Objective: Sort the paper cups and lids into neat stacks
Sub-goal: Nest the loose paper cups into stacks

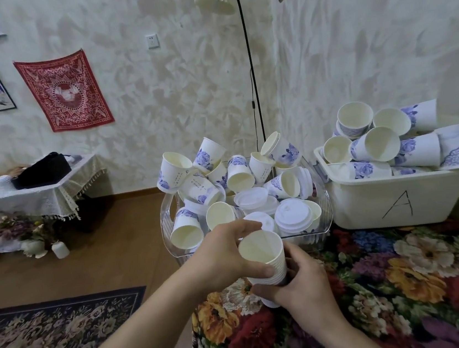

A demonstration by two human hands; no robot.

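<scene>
A nested stack of white paper cups (262, 252) is held upright over the near edge of the flowered table, mouth tilted toward me. My left hand (224, 257) wraps its upper rims from the left, thumb across the front. My right hand (299, 281) grips the lower part of the stack from the right and below. Just behind them a clear plastic basket (168, 224) holds several loose cups with blue flower prints and several white lids (293, 215). To the right, a white bin (399, 205) marked "A" is piled with more cups (375, 145).
The table wears a dark floral cloth (409, 282). A floor lamp's black pole (253, 84) rises behind the basket. At the left are wooden floor, a patterned rug (54, 334) and a small covered side table (37, 194) where another person's hand rests.
</scene>
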